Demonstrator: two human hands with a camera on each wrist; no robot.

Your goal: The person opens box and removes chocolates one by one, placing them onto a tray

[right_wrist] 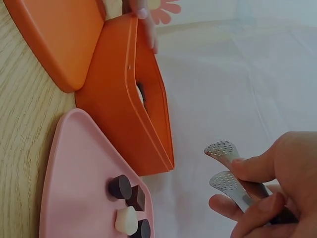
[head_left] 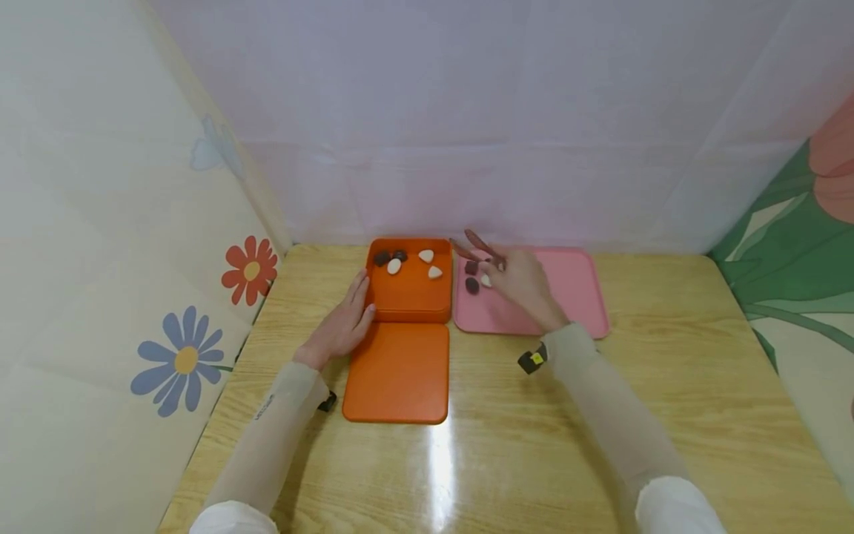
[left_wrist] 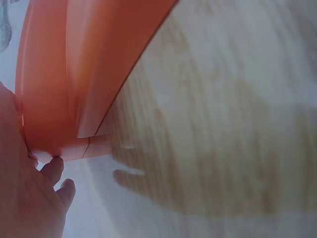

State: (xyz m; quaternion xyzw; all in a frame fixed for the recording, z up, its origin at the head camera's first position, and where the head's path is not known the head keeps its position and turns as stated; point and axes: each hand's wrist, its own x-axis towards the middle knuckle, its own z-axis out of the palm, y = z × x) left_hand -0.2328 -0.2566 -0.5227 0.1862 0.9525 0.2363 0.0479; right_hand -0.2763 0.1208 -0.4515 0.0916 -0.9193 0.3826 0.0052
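Observation:
My left hand rests along the left side of an orange box, its fingers at the wall and rim and the thumb by the front corner. Inside the box lie several dark and white pieces that look like chocolates. Metal tongs are gripped in my right hand above a pink tray. Their perforated tips stand apart with nothing between them, pointing toward the box. On the tray's left part sit a round dark chocolate, a square one, a white one and another dark one.
An orange lid lies flat right in front of the box, its far edge against it. The tray stands close to the box's right side. Pale cloth hangs behind the wooden table, and flower-printed cloth borders both sides.

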